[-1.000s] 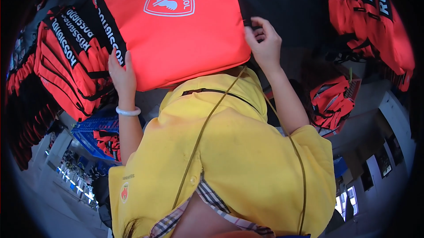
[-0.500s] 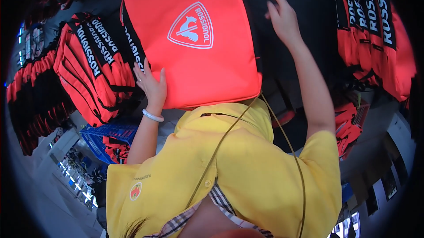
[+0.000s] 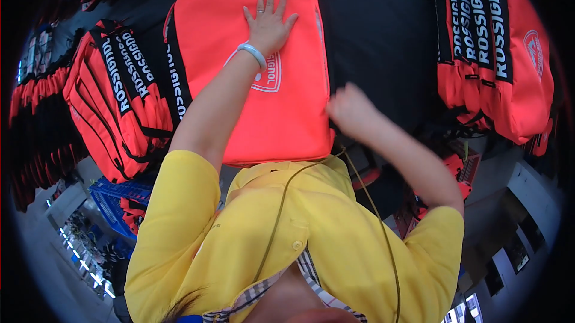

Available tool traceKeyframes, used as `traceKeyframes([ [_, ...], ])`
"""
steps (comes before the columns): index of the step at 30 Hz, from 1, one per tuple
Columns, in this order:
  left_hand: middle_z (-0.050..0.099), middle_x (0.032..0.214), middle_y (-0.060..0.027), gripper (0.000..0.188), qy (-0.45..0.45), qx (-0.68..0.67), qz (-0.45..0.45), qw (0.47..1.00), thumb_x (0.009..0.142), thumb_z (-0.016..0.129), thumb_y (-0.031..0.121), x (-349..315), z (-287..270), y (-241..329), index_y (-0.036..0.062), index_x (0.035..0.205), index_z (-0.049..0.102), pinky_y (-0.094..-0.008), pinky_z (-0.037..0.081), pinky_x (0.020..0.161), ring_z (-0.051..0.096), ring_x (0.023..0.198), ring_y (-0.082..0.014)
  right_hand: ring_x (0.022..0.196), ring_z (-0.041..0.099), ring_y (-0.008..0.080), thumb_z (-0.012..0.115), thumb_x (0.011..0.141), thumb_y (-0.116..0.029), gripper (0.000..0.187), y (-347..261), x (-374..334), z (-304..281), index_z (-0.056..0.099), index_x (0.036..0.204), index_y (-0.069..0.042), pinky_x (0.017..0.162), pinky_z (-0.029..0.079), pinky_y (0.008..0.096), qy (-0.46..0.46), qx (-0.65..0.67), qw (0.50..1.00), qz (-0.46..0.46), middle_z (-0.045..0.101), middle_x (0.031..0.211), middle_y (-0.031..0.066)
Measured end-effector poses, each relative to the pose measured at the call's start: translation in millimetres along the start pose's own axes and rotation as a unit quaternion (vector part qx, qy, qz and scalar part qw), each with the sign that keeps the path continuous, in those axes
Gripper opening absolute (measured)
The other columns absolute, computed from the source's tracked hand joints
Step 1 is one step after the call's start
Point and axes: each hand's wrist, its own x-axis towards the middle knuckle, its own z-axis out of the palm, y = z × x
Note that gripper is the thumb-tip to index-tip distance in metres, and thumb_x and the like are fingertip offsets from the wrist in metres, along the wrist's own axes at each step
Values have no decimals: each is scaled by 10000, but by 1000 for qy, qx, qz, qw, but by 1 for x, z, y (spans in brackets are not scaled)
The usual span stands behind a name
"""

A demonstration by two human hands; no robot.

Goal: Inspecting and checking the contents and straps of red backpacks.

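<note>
A big red bag [image 3: 299,116] lies flat on a black tabletop [image 3: 383,35], its near edge right up against the yellow shirt [image 3: 353,215] of the person working on it. The left hand [image 3: 272,26] is laid palm down on the far part of the bag, its fingers spread apart and gripping nothing. That forearm slants right across the bag's left half, and the wrist, with its pale bracelet [image 3: 251,54], covers part of the white emblem [image 3: 271,77] printed there. The right hand [image 3: 354,112] is curled at the bag's right edge; it is blurred, so I can't tell whether the fingers are clamped on that edge or only brushing by it.

It's crowded in here. Just beside the bag on its left leans a cluster of red-and-black bags [image 3: 108,113], packed close, so there is little elbow room on that side. Farther left of the bag is a darker row of red-and-black items [image 3: 45,125]. To the bag's right, well apart from it across the black surface, hangs or stands another bunch of red bags [image 3: 518,104]; I can't see which. Lower than the bag, to the left, sits a blue crate [image 3: 111,197] with red pieces at it. A brown cord [image 3: 272,227] loops down the shirt and reaches the bag's near right corner, close to the work.
</note>
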Motion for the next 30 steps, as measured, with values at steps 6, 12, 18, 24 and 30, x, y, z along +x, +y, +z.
traceKeyframes([
  [6, 239, 1600, -238, 795, -63, -57, -94, 992, 937, 542, 620, -15, -23, 66, 52, 1477, 402, -664, 239, 1119, 194, 1500, -376, 687, 633, 288, 661, 936, -360, 297, -18, -38, 36, 658, 852, -76, 620, 486, 418, 242, 447, 808, 299, 605, 656, 95],
  [12, 692, 864, -200, 432, -84, -78, -110, 987, 883, 649, 453, -4, -16, 73, 23, 865, 675, -492, 517, 729, 670, 820, -379, 939, 702, 306, 684, 912, -332, 489, 18, 53, 51, 571, 1276, -25, 852, 540, 406, 383, 511, 645, 419, 695, 1119, 185],
  [18, 674, 747, -215, 323, -71, -126, -54, 988, 884, 585, 290, 8, -90, 61, 17, 758, 701, -488, 533, 718, 666, 716, -397, 1022, 676, 416, 646, 924, -408, 479, 36, 89, 16, 578, 1251, -64, 881, 524, 495, 365, 391, 693, 484, 699, 1100, 217],
  [24, 478, 555, -192, 336, 172, -205, 25, 963, 849, 628, 241, -35, -298, 37, -26, 655, 568, -402, 389, 508, 476, 475, -322, 840, 712, 366, 653, 900, -196, 215, 61, 43, -137, 684, 1070, -69, 753, 541, 455, 558, 325, 679, 349, 724, 862, 165],
  [30, 433, 686, -95, 237, 336, -131, 21, 932, 703, 657, -4, -137, -378, 43, 45, 701, 425, -390, 364, 575, 462, 623, -263, 644, 662, 210, 633, 887, -20, 205, -22, -23, -286, 670, 1086, -53, 628, 510, 319, 623, 179, 750, 132, 672, 771, 94],
])
